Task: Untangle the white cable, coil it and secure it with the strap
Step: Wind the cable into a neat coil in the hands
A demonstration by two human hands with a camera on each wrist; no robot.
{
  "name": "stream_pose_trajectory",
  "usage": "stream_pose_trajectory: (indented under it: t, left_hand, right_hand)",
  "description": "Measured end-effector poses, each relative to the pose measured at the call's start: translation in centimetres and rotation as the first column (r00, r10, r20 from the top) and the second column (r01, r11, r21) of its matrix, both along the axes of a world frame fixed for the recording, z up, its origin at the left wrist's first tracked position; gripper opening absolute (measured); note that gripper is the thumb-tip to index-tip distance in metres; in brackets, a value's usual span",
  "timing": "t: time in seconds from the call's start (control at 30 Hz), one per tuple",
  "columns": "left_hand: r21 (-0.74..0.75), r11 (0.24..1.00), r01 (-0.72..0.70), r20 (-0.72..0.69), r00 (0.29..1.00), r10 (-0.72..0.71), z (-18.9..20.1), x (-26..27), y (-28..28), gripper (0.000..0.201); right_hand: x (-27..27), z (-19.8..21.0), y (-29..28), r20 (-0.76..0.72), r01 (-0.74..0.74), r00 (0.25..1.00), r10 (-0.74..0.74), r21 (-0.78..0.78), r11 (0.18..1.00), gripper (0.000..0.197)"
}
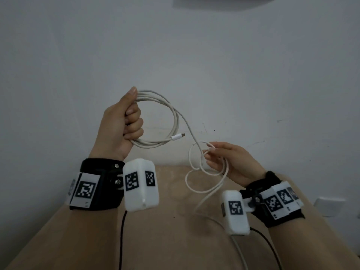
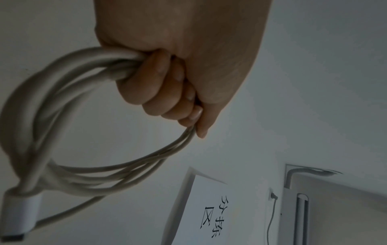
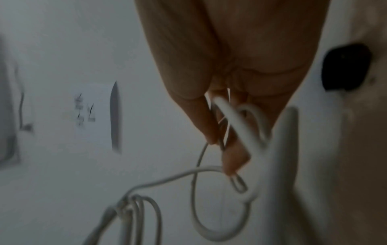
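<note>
White coil: my thin white rubbery charging cable (image 1: 173, 114) is gathered into several round turns that hang in the air from my left hand, above the tan table top (image 1: 165, 240).
Loose run: from the top of the coil one strand drops across to my right hand, where it still twists into a few small crossed loops (image 1: 196, 172) before trailing down toward the table.
Left hand: my left hand (image 1: 120, 123) is closed in a fist around the bundled turns, thumb pressed on top; the left wrist view shows all the strands squeezed between fingers and palm.
Right hand: my right hand (image 1: 231, 162) is lower and well apart from the left, with fingertips (image 3: 211, 126) pinching the loose strand where the little loops cross.
Plug: the small white connector with a metal tip (image 1: 178, 136) pokes free from the bottom of the coil, pointing right.
Strap: I cannot make out a strap in any view.
Handling, as I judge it: the cable looks light, soft and springy, so the turns should want to spring open if my fist slackens. I would keep the fist where all turns meet, and take the tangle by the strand itself, never tugging at the plug's neck.
</note>
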State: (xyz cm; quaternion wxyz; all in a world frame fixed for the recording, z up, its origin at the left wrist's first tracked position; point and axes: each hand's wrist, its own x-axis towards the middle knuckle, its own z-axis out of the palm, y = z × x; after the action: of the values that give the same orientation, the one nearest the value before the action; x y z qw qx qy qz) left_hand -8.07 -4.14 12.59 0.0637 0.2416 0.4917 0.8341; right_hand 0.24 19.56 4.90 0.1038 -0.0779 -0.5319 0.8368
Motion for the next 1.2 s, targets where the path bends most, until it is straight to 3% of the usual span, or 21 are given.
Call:
stream_pose_trajectory:
  t: [0.13,0.27,0.53,0.73,1.03,1.2]
  left_hand:
    - [0.019,1.000,-0.006,-0.015,1.000,0.007,0.2,0.1,0.1,0.049]
    - [0.044,0.999,-0.008,0.006,1.000,0.008,0.2,0.0,-0.3,0.050]
    - [-0.005,1.000,-0.018,-0.006,1.000,0.018,0.0,0.2,0.3,0.049]
    - [-0.016,1.000,-0.018,-0.018,1.000,0.018,0.2,0.5,0.4,0.049]
    - [-0.072,0.997,0.004,-0.019,1.000,-0.005,0.1,1.1,1.3,0.048]
    - [-0.142,0.989,0.039,-0.052,0.998,-0.047,0.1,1.5,2.1,0.047]
  right_hand:
    - [0.0,-0.6,-0.4,0.030,-0.033,0.999,0.028,0.177,0.984,0.020]
    - [0.1,-0.3,-0.7,0.007,-0.092,0.996,0.092,0.173,0.981,0.032]
    - [-0.1,-0.4,-1.6,-0.153,0.056,0.988,-0.011,0.294,0.954,0.035]
    - [-0.2,-0.2,-1.5,-0.244,0.302,0.942,-0.230,0.323,0.897,0.016]
    - [0.5,0.7,-1.8,-0.311,0.360,0.925,-0.217,0.539,0.761,0.015]
    - [0.8,2.2,-3.5,-0.329,0.240,0.940,-0.086,0.463,0.854,0.026]
